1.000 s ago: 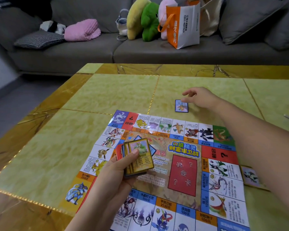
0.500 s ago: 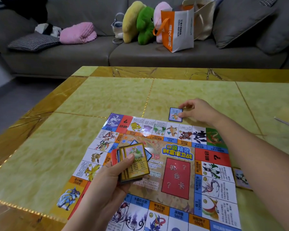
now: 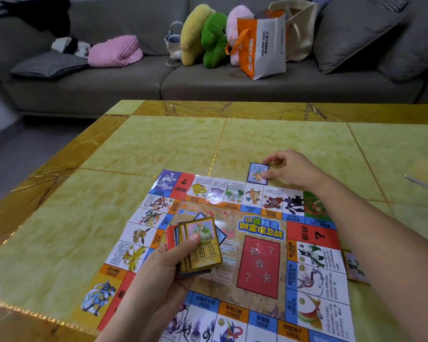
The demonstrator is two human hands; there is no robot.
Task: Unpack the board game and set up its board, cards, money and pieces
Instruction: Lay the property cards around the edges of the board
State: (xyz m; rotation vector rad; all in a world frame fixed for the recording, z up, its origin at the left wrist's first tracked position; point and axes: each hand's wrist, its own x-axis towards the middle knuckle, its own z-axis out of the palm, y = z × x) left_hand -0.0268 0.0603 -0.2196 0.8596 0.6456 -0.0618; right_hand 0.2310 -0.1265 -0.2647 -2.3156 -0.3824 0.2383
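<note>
A person is laying out a board game on a yellow-green marbled counter [image 3: 158, 149]. A glossy, colourful paper game board [image 3: 258, 265] is lying flat in the lower centre of the frame. The left hand [image 3: 168, 265], lower centre, is gripping a fanned stack of gold-bordered cards [image 3: 203, 245] above the board, with the thumb pressing on the top card. The right hand [image 3: 292, 169], centre right, is pinching the right edge of a small blue-bordered card [image 3: 257, 173], which is resting on the counter just beyond the board's far edge. Another card [image 3: 355, 267] is lying just beside the board's right edge. To do this well, the blue-bordered card probably wants squaring to the board's edge beside its matching dragon square — near, not overlapping — with the forearm lifting clear of the thin sheet.
</note>
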